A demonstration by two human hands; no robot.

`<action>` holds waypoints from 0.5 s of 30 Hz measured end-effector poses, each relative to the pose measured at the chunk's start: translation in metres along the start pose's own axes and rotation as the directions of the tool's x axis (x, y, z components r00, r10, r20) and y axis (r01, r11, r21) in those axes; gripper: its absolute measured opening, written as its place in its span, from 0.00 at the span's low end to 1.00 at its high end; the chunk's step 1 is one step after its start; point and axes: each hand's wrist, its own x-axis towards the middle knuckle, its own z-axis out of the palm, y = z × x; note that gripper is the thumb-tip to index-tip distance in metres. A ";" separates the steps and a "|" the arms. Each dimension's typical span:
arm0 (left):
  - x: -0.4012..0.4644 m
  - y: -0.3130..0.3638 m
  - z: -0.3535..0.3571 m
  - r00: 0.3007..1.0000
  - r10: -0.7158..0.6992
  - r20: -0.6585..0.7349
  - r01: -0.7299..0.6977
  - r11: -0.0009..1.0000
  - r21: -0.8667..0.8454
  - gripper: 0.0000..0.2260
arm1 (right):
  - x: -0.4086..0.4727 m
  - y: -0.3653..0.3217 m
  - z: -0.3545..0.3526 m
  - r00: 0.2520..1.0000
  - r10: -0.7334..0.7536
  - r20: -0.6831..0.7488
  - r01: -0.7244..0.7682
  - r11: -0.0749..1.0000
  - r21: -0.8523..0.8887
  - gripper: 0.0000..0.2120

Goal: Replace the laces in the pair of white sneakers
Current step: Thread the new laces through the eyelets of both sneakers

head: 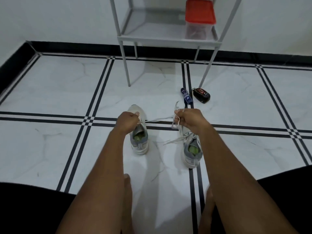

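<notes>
White lace [160, 119] stretched taut between both fists, above tiled floor [50, 92] at centre. Left hand [127, 120] pinched shut on one end, over left sneaker [139, 132]. Right hand [189, 119] clamped on a bunched loop of the same lace, over right sneaker [192, 149] at four o'clock, that shoe apparently still laced, loose ends trailing towards eight o'clock.

Probably mid-removal or sorting lace length. Best done with even tension, tips kept pinched, slack fed eyelet by eyelet, no twists.

Farther out: blue bottle [186, 98] and dark polish tin [201, 95] at one o'clock, red-lidded container [200, 19] on grey rack [167, 38] at twelve.
</notes>
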 end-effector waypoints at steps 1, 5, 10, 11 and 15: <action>0.000 -0.005 -0.002 1.000 0.000 0.014 0.000 1.000 -0.008 0.19 | 0.001 0.004 0.002 1.000 0.015 -0.012 -0.015 1.000 0.010 0.04; -0.005 -0.014 0.007 0.998 0.021 -0.064 -0.009 0.984 0.180 0.12 | -0.003 0.012 0.013 0.998 0.056 0.037 -0.058 0.997 0.056 0.08; -0.023 0.023 0.040 0.986 0.118 0.121 -0.101 0.986 -0.136 0.21 | -0.008 0.009 0.025 0.998 0.015 0.064 -0.027 0.982 0.187 0.12; -0.029 0.034 0.045 0.966 0.120 0.227 -0.077 0.979 -0.190 0.22 | -0.008 0.008 0.026 0.999 0.008 0.044 -0.015 0.984 0.175 0.12; -0.031 0.045 0.063 0.897 0.087 0.433 -0.030 0.990 -0.136 0.12 | -0.010 0.009 0.026 1.000 0.011 -0.026 -0.008 0.995 0.099 0.11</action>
